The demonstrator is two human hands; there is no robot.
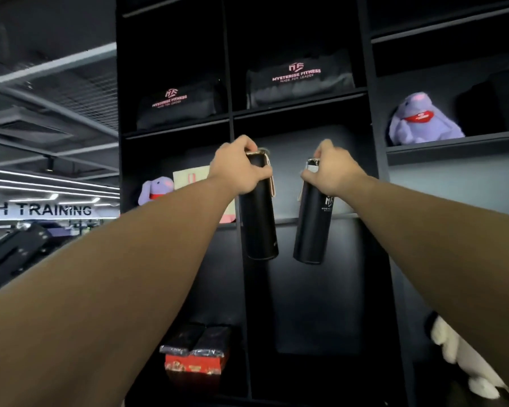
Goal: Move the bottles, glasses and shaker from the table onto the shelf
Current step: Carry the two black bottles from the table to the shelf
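Note:
I face a tall black shelf unit (373, 118) with both arms raised. My left hand (238, 167) grips the cap end of a matte black bottle (259, 224) that hangs upright in the air before the middle compartment. My right hand (332, 171) holds a second black bottle (312, 227) by its silver-topped cap; it carries a small logo and tilts slightly. The two bottles hang side by side, a little apart, their bases below the level of the middle shelf board (288, 220). The table is out of view.
Black fitness-branded bags (300, 83) fill the compartments above. Purple plush toys sit at the right (423, 121) and left (155, 189), the left one next to a pink card. A red box with dark packets (194, 356) lies in the lower left compartment. A white plush (465, 359) sits at the lower right.

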